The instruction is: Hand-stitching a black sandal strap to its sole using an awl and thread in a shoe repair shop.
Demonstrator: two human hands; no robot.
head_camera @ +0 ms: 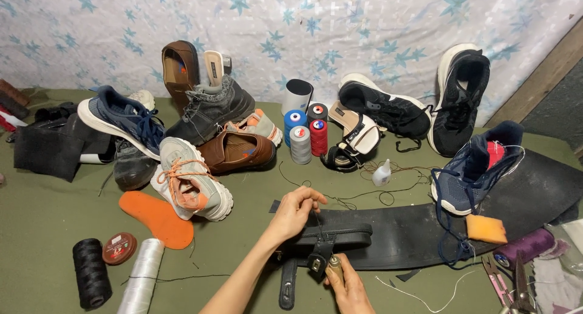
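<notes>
The left hand pinches a thin dark thread above a black sandal, its grip narrow, fingertips closed on the strand. The right hand is closed around a small awl-like tool with a metal collar, held against the sandal's buckle strap. The sandal lies near the middle of the green counter, its sole resting on a long black rubber sheet.

The sandal looks light, with a stiff sole and floppy straps, so it is best steadied by the sole edge. The thread is limp and fine and likely slips unless pinched.

Left of the hands lie an orange insole and a black thread spool. Farther off stand thread cones among assorted shoes, with a navy sneaker at right.
</notes>
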